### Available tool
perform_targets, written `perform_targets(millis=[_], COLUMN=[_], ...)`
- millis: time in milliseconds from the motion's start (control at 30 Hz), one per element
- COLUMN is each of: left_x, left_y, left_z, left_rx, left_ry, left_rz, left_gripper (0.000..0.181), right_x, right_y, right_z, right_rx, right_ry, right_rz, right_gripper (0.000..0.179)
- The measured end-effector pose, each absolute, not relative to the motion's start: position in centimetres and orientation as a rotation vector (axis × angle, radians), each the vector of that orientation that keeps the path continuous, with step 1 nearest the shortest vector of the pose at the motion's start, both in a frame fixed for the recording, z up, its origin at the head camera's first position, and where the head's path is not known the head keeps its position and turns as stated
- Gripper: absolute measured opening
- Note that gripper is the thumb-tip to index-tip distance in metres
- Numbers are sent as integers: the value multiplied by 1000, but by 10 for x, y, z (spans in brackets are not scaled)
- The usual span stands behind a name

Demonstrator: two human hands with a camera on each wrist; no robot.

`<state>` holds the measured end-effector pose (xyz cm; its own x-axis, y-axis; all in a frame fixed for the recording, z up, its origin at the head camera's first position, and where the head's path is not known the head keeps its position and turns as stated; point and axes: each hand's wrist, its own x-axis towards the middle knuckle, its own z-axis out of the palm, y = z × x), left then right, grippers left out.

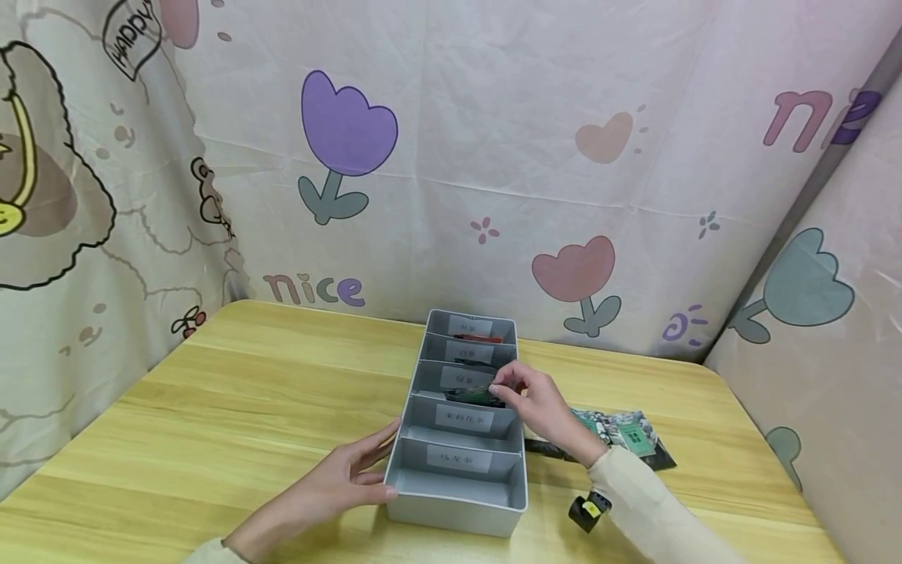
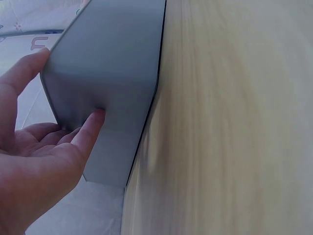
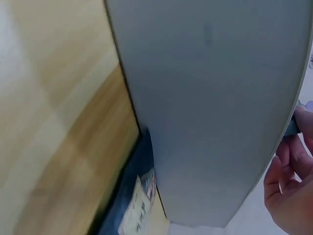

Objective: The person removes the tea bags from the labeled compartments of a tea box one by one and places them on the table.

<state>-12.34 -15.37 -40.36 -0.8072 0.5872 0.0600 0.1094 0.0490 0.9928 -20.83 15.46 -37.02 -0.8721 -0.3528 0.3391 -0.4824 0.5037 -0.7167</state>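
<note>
A long grey divided box [image 1: 486, 521] stands on the table, its compartments bearing white labels with dark writing. My right hand [image 1: 539, 403] reaches over its right rim and pinches a dark green packet [image 1: 474, 395] at the middle compartment. In the right wrist view, a bit of the green packet [image 3: 292, 128] shows between thumb and fingers. My left hand [image 1: 338, 482] rests against the box's left side, thumb at the front corner. The left wrist view shows its extended fingers [image 2: 90, 129] touching the grey wall.
A red packet [image 1: 479, 338] lies in the rearmost compartment, a dark packet [image 1: 474, 362] in the one before it. Right of the box lie several green and black packets [image 1: 634, 437], partly behind my right forearm. A black strap-like object with a yellow mark [image 1: 589, 509] is at my right sleeve. A patterned curtain [image 1: 451, 157] hangs behind.
</note>
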Motion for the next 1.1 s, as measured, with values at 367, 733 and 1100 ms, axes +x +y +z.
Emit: perform_targets(millis=[367, 733, 1100], left_x=[-124, -124, -123], left_y=[-153, -153, -153], left_z=[-403, -404, -404], left_rx=[694, 713, 718], left_ry=[1942, 1945, 1934], left_rz=[1832, 1833, 1844], left_gripper=[80, 80, 80], right_x=[-214, -218, -221], right_y=[162, 172, 182], right_z=[-367, -357, -349], right_rx=[645, 587, 508], right_ry=[-2495, -2412, -2367], right_rz=[1107, 1214, 1302], right_gripper=[13, 6, 8])
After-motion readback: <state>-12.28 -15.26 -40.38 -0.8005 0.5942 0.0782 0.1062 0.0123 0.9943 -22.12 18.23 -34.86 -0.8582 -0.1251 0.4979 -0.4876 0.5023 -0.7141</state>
